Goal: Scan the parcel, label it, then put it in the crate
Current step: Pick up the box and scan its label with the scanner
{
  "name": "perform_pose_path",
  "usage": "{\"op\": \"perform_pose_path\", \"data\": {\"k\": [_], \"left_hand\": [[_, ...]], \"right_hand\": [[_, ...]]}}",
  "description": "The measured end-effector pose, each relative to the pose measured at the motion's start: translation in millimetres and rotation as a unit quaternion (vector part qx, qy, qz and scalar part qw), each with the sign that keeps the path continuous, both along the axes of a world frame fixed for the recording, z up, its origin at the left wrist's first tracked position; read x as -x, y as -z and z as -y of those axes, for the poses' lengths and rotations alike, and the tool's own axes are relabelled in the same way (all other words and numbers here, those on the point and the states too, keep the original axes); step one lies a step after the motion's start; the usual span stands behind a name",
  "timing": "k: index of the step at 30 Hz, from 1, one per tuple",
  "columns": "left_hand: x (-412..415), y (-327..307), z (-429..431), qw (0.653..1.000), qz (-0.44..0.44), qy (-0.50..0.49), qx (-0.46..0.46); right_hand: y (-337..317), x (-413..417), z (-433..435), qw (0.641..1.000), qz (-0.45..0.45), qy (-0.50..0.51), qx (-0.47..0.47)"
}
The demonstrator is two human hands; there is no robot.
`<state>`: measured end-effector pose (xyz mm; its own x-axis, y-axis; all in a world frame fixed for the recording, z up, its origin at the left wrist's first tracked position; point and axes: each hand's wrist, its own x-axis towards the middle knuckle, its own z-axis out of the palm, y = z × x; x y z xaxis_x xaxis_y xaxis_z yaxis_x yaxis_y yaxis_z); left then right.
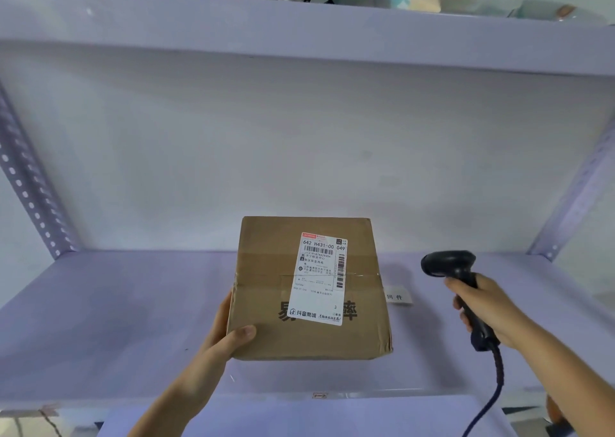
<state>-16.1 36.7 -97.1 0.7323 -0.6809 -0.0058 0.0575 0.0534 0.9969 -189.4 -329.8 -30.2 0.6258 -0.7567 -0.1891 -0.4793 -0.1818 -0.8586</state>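
Observation:
A brown cardboard parcel (266, 290) is tilted up above the shelf, its top face toward me. A white shipping label (319, 280) with barcodes is stuck on that face. My left hand (226, 333) grips the parcel's lower left corner, thumb on top. To the right, my right hand (482, 306) holds a black barcode scanner (449, 263) by its handle. The scanner's head points left toward the parcel, a short gap away. Its coiled cable (492, 390) hangs down from the handle.
The pale lilac shelf (116, 320) spans the view, with perforated uprights at left (26, 187) and right (579, 187). A small white paper tag (397, 297) lies right of the parcel. The upper shelf (299, 27) carries a silver device and cloths.

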Motion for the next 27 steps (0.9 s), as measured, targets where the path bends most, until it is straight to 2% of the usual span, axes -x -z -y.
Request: {"op": "perform_pose_path", "data": {"k": [6, 27], "left_hand": [[-1, 0, 0, 1.000, -0.001, 0.002, 0.002], [2, -5, 2, 1.000, -0.011, 0.003, 0.012]], "right_hand": [[28, -10, 2, 1.000, -0.024, 0.006, 0.000], [56, -41, 18, 0.995, -0.083, 0.016, 0.044]]}}
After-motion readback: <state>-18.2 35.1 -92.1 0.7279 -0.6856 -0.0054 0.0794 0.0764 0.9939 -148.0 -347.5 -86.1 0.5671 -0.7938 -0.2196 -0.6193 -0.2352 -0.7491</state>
